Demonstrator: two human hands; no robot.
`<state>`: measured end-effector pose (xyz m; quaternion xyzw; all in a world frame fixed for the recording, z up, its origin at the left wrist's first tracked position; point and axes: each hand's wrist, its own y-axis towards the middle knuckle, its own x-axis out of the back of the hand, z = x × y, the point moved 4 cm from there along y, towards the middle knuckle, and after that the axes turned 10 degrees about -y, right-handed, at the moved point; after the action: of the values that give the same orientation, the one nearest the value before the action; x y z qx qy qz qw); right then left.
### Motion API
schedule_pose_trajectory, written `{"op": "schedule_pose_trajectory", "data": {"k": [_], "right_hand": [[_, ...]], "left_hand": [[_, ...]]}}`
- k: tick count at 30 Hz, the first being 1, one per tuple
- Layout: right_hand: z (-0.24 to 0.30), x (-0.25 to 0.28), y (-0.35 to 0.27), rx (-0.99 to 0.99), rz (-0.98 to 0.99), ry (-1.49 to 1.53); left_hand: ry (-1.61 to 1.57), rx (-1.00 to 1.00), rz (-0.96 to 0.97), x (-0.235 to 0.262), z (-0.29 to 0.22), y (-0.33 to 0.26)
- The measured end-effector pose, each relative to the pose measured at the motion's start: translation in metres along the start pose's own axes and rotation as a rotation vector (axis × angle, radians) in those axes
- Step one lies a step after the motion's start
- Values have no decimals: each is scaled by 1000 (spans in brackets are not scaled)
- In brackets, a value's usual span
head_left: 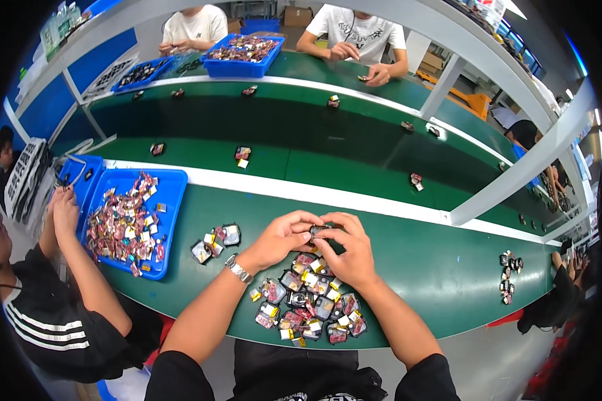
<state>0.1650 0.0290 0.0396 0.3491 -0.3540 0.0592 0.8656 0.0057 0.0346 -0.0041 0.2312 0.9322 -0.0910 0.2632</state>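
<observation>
My left hand (284,234), with a metal watch on its wrist, and my right hand (348,250) meet above the green table. Between their fingertips they pinch a small black plastic casing (318,230); the fingers cover most of it. Right below my hands lies a pile of similar casings (324,307), with red-pink circuit parts, white labels and yellow-taped pieces. Left of my left forearm sits a smaller group of casings (230,234) on the tabletop.
A blue tray (180,200) of small parts stands at left, beside a co-worker's arms (80,247). Beyond a white rail (314,189), a green conveyor belt (341,167) carries scattered casings. Metal posts (502,184) rise at right. Across the belt, two people work near another blue tray (237,68).
</observation>
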Motion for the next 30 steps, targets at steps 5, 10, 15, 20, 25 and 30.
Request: {"op": "schedule_pose_trajectory", "data": {"k": [5, 10, 15, 20, 25, 30], "right_hand": [[-2, -3, -2, -25, -13, -20], [-3, -6, -4, -93, 19, 71], [-3, -7, -7, -133, 30, 88], [-8, -10, -9, -112, 0, 68], [-8, -9, -7, -139, 56, 134], [-11, -9, -12, -170, 67, 101]], "left_hand": [[-15, -1, 29, -1, 2, 4], [-76, 9, 38, 0, 3, 4], [-26, 23, 32, 1, 2, 5], [-30, -10, -6, 2, 4, 6], [-41, 10, 2, 3, 3, 1], [-7, 1, -9, 1, 5, 2]]}}
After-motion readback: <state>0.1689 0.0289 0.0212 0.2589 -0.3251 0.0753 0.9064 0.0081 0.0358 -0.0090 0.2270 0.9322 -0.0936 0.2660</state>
